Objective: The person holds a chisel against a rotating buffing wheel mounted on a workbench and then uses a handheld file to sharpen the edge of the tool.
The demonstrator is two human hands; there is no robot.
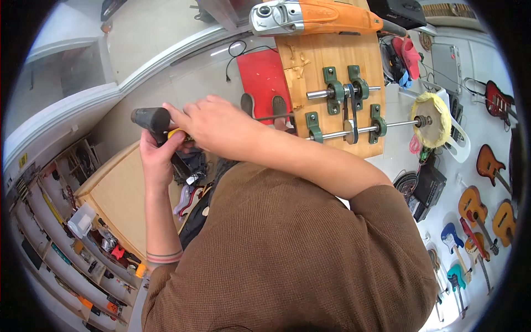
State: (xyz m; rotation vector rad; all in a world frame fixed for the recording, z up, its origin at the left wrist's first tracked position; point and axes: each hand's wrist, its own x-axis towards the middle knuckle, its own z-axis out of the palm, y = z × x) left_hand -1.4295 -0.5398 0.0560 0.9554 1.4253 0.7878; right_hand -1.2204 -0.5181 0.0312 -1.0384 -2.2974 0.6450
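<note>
My left hand (pixel 157 155) is closed round a black tool with a cylindrical head (pixel 149 119), like a mallet. My right hand (pixel 218 124) reaches across to it with bent fingers, over a small yellow piece (pixel 175 133) that is mostly hidden; what exactly it grips is unclear. A thin dark rod (pixel 265 118) shows beyond my right hand, pointing toward a wooden board (pixel 304 55). On the board are green bearing blocks (pixel 333 91), steel shafts (pixel 381 124) and a belt (pixel 347 110). An orange power tool (pixel 332 16) lies at the board's far end.
A yellow-rimmed disc (pixel 434 119) sits on the shaft at right, near a white chair (pixel 459 149). A red mat (pixel 249 72) lies behind the board, a wooden cabinet (pixel 110 193) stands at left by shelves (pixel 55 238), and guitars (pixel 470 205) line the right wall.
</note>
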